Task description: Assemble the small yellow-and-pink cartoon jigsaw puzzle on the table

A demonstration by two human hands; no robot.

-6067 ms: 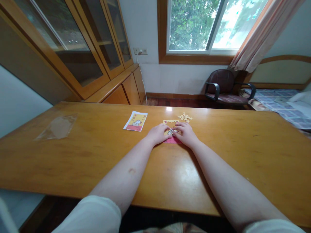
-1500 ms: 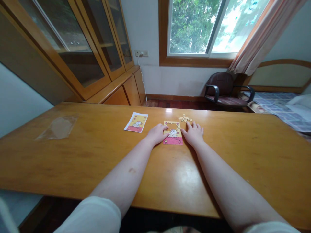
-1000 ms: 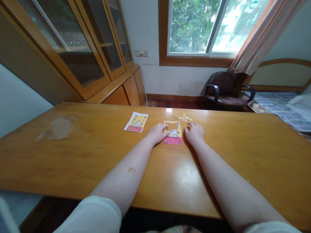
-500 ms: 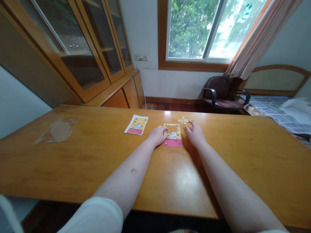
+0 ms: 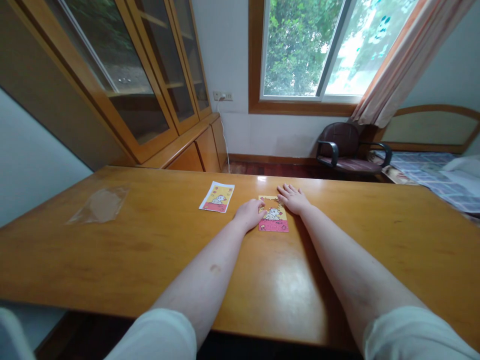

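A jigsaw puzzle (image 5: 273, 226) with a white cartoon animal on yellow and pink lies flat on the table, with a gap in its upper part where the wood shows. My left hand (image 5: 249, 215) rests at its left edge, thumb and forefinger apart and touching it. Flat on the table by the puzzle's upper right corner is my right hand (image 5: 294, 199), its fingers spread. It covers the spot where the loose pieces lay, so they are hidden. Left of the puzzle lies a picture card (image 5: 217, 197) with the same design.
A clear plastic bag (image 5: 101, 205) lies on the left of the wooden table (image 5: 157, 240). Beyond the table's far edge stand a glass-door cabinet (image 5: 170, 125), an office chair (image 5: 339, 147) and a bed (image 5: 423, 165).
My right hand has moved forward and left onto the loose pieces, flattening out and covering them. My left hand stays at the puzzle's left edge. The whole view has shifted slightly.
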